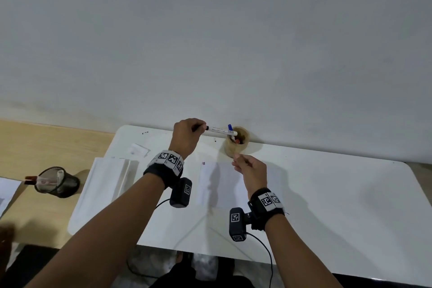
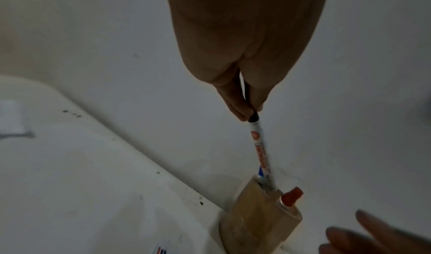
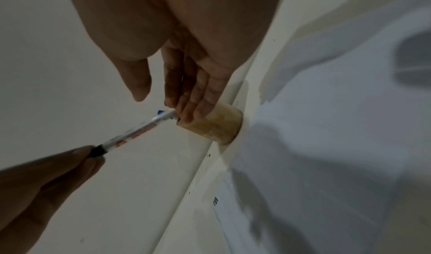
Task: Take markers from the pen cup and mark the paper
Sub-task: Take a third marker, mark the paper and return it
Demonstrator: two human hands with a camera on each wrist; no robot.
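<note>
A tan pen cup [image 1: 236, 147] stands at the white table's far edge, against the wall. My left hand [image 1: 201, 127] pinches the black cap end of a white marker [image 1: 219, 131]; the marker slants down with its other end inside the cup [image 2: 261, 217]. A blue-capped marker [image 1: 230, 127] and a red-capped marker [image 2: 291, 197] stick out of the cup. My right hand [image 1: 237, 161] hovers just in front of the cup, fingers relaxed and empty [image 3: 193, 101]. White paper [image 1: 222, 184] lies below the hands, with small coloured marks [image 1: 203, 163] at its top left corner.
A black mesh cup [image 1: 57, 182] with pens stands on the wooden surface at the left. White folded sheets [image 1: 105, 184] and a paper scrap [image 1: 140, 149] lie on the table's left part. The wall rises directly behind the cup. Camera cables hang over the near edge.
</note>
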